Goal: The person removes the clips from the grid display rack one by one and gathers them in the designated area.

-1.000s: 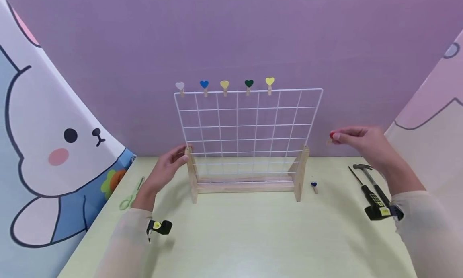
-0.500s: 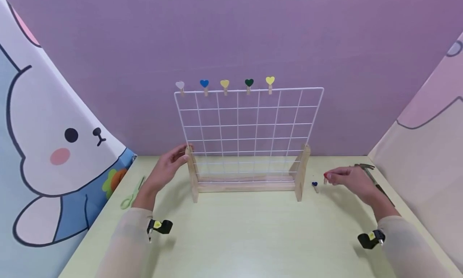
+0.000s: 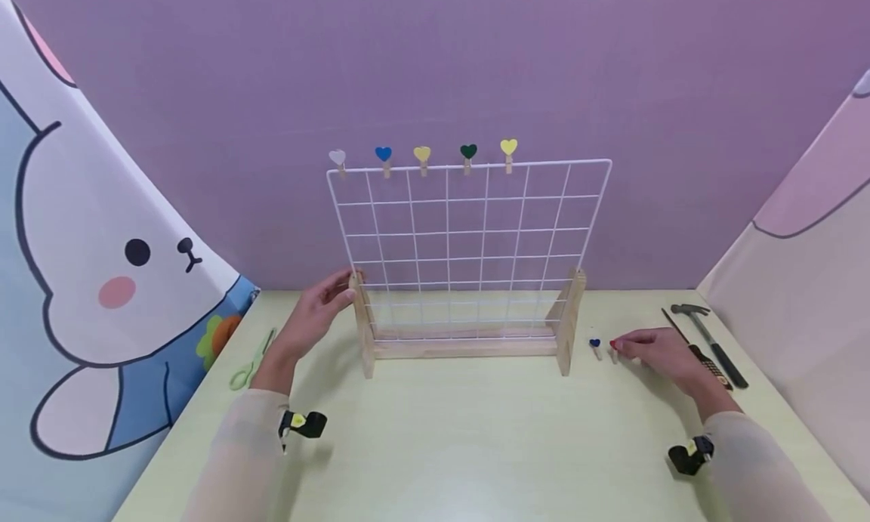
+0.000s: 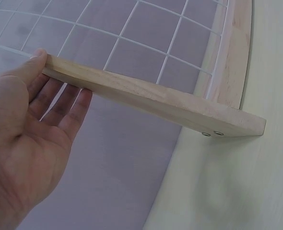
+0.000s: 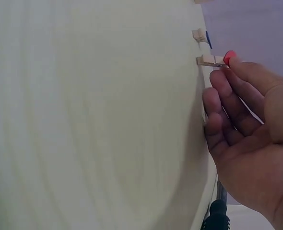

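Note:
My left hand [image 3: 309,322] holds the top of the left wooden upright [image 4: 156,98] of a grid stand. In the left wrist view its thumb lies at the upright's upper end and its fingers are on the outer side. My right hand [image 3: 662,352] pinches a small wooden clothespin with a red heart [image 5: 208,60] by the heart end, low over the table to the right of the stand. Just left of it lies a clothespin with a dark blue heart [image 3: 596,348]. Several heart clothespins [image 3: 468,151] in white, blue, yellow and green sit along the top wire of the white grid [image 3: 544,163].
Beyond my right hand are a hammer [image 3: 714,348] and a black-handled screwdriver [image 3: 712,367]. Green scissors [image 3: 253,362] lie beside my left forearm. A purple backdrop [image 3: 435,69] rises behind the pale table [image 3: 476,439], with a rabbit-print cloth [image 3: 88,235] at left.
My right hand has come down and slightly left with the red-heart clothespin, from above the table's back edge to beside the blue-heart one. My left hand has kept its grip on the upright.

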{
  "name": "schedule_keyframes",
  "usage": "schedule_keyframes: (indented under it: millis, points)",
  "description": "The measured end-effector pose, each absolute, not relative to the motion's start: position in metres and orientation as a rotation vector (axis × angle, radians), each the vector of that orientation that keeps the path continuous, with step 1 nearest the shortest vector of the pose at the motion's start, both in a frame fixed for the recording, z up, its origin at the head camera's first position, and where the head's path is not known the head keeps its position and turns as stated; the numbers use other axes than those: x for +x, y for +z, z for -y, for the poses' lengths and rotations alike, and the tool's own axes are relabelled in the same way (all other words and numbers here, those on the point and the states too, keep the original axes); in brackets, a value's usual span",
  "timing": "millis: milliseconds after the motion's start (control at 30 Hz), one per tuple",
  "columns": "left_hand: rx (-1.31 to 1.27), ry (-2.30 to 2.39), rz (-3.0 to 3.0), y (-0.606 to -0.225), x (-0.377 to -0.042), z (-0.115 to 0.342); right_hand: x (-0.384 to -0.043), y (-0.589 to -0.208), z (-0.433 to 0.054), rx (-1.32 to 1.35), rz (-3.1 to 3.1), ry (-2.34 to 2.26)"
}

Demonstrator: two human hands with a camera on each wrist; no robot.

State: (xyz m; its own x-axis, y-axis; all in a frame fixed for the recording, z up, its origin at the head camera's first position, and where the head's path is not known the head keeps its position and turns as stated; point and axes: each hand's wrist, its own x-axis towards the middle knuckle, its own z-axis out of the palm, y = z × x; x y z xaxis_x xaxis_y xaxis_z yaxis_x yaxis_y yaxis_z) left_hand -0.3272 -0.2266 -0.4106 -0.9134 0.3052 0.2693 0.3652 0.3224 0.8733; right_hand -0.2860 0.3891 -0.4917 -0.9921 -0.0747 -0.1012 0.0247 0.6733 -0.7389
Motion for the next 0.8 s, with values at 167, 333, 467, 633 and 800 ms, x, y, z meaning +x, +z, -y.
schedule_keyframes:
  millis: [167,333,467,633,800]
  points:
    - [-0.644,-1.675,2.505,-0.41,-0.327,0.226,-0.289,-0.495,-0.385,-0.025,-2.797,-1.201]
    - [-0.627,-1.692,2.512,-0.409,-0.327,0.226,-0.291,-0.497,-0.382,-0.006,-2.814,-1.188]
    - [-0.615,-1.696,2.516,-0.408,-0.327,0.226,-0.292,-0.497,-0.38,0.019,-2.833,-1.146]
    - [-0.609,-1.715,2.518,-0.408,-0.326,0.225,-0.292,-0.499,-0.38,0.052,-2.864,-1.132]
    - [-0.613,-1.722,2.509,-0.409,-0.325,0.226,-0.294,-0.504,-0.379,0.053,-2.941,-1.112]
